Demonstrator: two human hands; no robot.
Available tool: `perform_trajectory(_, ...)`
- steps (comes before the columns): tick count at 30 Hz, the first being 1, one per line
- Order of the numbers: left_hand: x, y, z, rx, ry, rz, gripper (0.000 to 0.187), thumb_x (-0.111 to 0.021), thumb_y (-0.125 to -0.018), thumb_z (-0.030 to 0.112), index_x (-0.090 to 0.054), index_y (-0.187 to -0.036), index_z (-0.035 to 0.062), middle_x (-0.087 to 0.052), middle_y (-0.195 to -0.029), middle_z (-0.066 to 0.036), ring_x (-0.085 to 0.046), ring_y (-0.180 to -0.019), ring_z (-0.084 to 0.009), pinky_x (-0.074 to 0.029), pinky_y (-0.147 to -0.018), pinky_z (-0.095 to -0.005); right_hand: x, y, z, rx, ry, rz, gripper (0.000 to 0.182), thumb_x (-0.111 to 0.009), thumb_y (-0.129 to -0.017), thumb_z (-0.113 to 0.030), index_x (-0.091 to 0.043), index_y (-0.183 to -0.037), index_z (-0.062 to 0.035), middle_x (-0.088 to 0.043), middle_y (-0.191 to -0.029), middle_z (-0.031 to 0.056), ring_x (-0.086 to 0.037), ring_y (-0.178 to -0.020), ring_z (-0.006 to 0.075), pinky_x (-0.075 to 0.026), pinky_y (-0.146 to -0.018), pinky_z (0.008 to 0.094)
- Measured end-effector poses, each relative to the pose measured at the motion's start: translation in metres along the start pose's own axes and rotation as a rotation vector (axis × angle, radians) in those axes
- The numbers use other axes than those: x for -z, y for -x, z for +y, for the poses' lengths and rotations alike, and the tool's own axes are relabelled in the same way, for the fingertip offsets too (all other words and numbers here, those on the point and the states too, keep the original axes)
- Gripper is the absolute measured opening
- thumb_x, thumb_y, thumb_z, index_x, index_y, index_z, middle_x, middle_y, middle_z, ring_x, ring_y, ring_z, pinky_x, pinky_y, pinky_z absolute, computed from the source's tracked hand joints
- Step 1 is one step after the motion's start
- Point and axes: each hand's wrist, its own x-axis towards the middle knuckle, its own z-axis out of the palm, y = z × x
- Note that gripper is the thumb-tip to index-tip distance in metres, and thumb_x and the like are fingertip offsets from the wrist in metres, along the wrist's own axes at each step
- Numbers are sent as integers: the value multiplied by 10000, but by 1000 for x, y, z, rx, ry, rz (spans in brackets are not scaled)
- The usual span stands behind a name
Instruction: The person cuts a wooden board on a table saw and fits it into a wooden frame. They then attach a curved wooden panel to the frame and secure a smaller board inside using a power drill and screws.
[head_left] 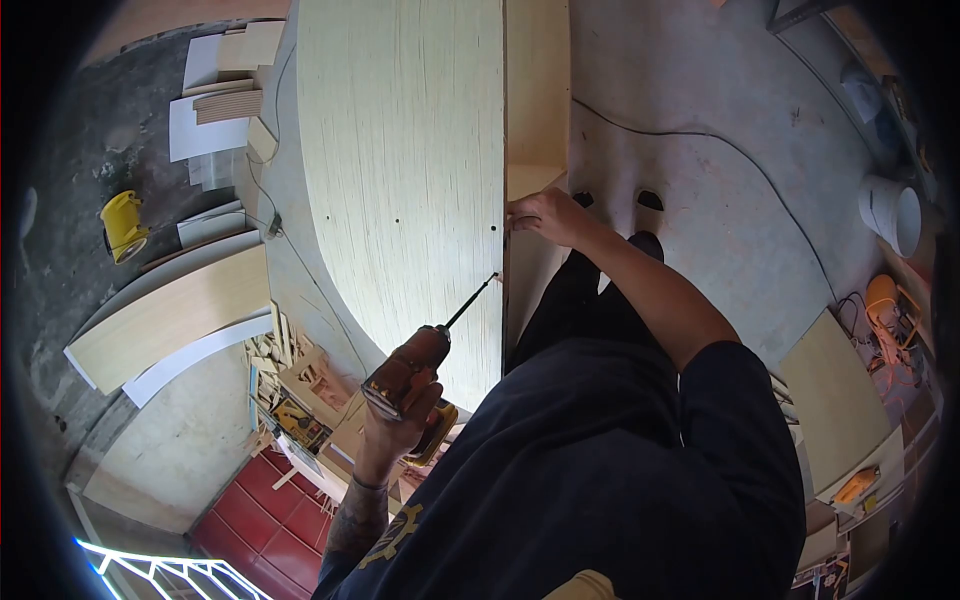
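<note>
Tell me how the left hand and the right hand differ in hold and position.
The left hand grips a drill; the right hand shows no tool, its fingertips at the straight edge of the pale panel. The left hand sits lower in the picture, the right hand higher. Both are bare.

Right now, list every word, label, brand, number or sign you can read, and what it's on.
No readable text.
Dark shirt: yellow gear-like emblem, no legible words.
Drill in the left hand: any markings too small or blurred.
Yellow-and-black item on the floor side: any print too blurred.
Yellow container: nothing legible.
</note>
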Motion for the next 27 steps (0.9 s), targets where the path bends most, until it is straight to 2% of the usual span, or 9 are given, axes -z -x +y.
perform_trajectory(1, 0, 1, -2, 0, 0, 1, 526, -688, -895, -41, -589, -1410, -4, -703, -995, -52, -592, -703, -55, -487, -581, -224, -1, -2, 4, 48, 13, 16, 307, -755, -911, -186, -771, -1202, -89, -777, -1031, 141, -749, -925, 300, -573, -841, 382)
perform_trajectory(7, -3, -1, 9, 15, 29, 3, 498, -705, -887, -17, -603, -1375, -7, -717, -1021, -74, -645, -771, -84, -527, -627, -237, -4, -2, 7, 18, -18, 21, 275, -758, -908, -183, -790, -1165, -89, -776, -1029, 153, -755, -904, 300, -575, -834, 378)
perform_trajectory(9, -1, -1, 2, -58, -52, -3, 504, -707, -885, -14, -602, -1379, -7, -717, -1032, -76, -666, -854, -110, -557, -702, -263, -2, -2, 6, 32, -18, 25, 276, -763, -905, -172, -789, -1165, -83, -776, -1026, 156, -756, -903, 302, -577, -834, 376)
perform_trajectory(13, 3, 0, -7, -66, -132, -18, 504, -699, -883, -21, -602, -1378, -12, -718, -1043, -79, -673, -927, -129, -569, -784, -288, -3, -4, 9, 32, -32, 28, 275, -776, -891, -124, -786, -1157, -58, -777, -1028, 162, -761, -915, 300, -586, -838, 369)
perform_trajectory(15, 4, 1, -10, -297, -386, -44, 495, -689, -888, -24, -602, -1375, -18, -715, -1041, -75, -671, -928, -129, -558, -807, -289, -3, -6, 13, 46, -27, 15, 281, -780, -889, -116, -783, -1162, -54, -776, -1036, 165, -762, -924, 296, -589, -844, 366)
perform_trajectory(16, 3, 2, -8, -296, -385, -43, 495, -689, -888, -24, -602, -1375, -18, -715, -1041, -75, -671, -928, -129, -558, -807, -289, -3, -6, 15, 59, -20, 5, 287, -784, -887, -109, -780, -1167, -49, -775, -1044, 167, -764, -934, 293, -592, -850, 363)
perform_trajectory(18, 0, 2, -2, -81, -198, -19, 483, -679, -887, -19, -605, -1364, -26, -711, -1031, -70, -662, -916, -125, -545, -801, -282, -6, -8, 19, 51, -70, 9, 294, -787, -887, -109, -777, -1175, -50, -774, -1051, 167, -765, -940, 292, -593, -854, 359)
perform_trajectory(25, -7, 3, -1, -119, -239, -37, 460, -669, -882, -3, -614, -1338, -31, -692, -1031, -80, -639, -882, -124, -534, -776, -287, 2, -5, 13, 26, -30, -42, 317, -797, -884, -121, -775, -1195, -66, -768, -1079, 175, -761, -958, 309, -592, -874, 364)
perform_trajectory(27, -11, 3, 2, -89, -195, 31, 258, -717, -901, 150, -657, -1120, 26, -710, -933, -116, -708, -803, -239, -570, -712, -363, 2, -5, 12, 21, -38, -43, 339, -813, -871, -143, -773, -1199, -67, -767, -1078, 178, -759, -961, 317, -590, -876, 368)
